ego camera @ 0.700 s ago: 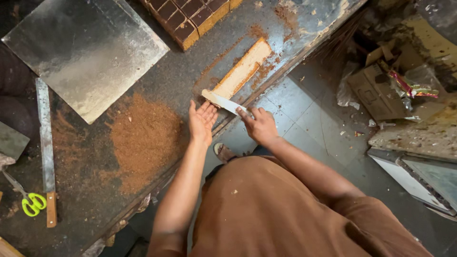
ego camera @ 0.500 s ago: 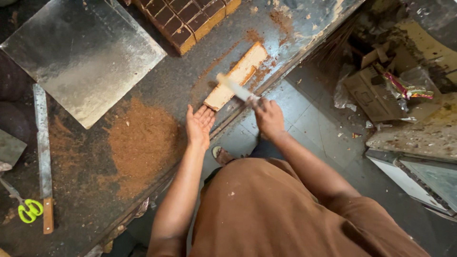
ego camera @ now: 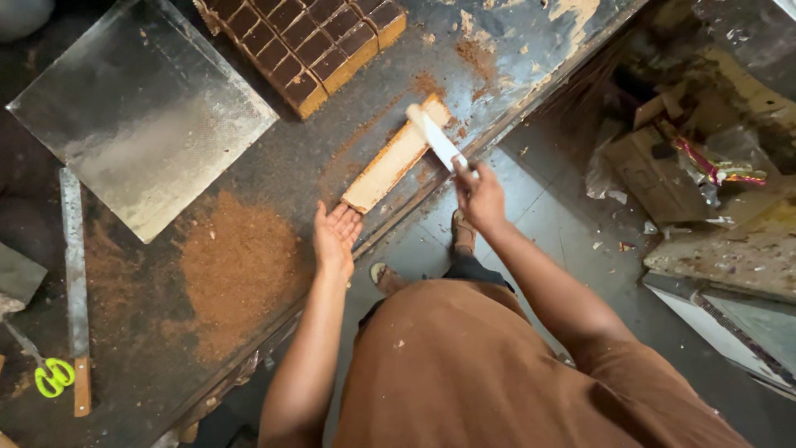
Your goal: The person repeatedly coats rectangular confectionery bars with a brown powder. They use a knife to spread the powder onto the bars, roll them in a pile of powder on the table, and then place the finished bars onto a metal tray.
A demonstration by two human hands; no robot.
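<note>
A long pale strip of cake [ego camera: 396, 155] lies diagonally on the dark worktable [ego camera: 274, 174] near its front edge. My right hand [ego camera: 478, 196] grips a white scraper [ego camera: 435, 137] whose blade rests on the strip's far end. My left hand [ego camera: 336, 236] lies flat and open on the table, its fingertips just touching the strip's near end.
A block of chocolate-topped cake cut into squares [ego camera: 319, 46] sits at the back. A steel sheet [ego camera: 141, 116] lies to the left, a pile of brown crumbs [ego camera: 236, 265] beside my left hand. A long knife [ego camera: 76, 290] and green scissors [ego camera: 51, 377] lie far left. Cardboard rubbish [ego camera: 663, 158] is on the floor.
My right hand has slid the scraper along the strip from its near end to its far end. My left hand has stayed flat at the near end.
</note>
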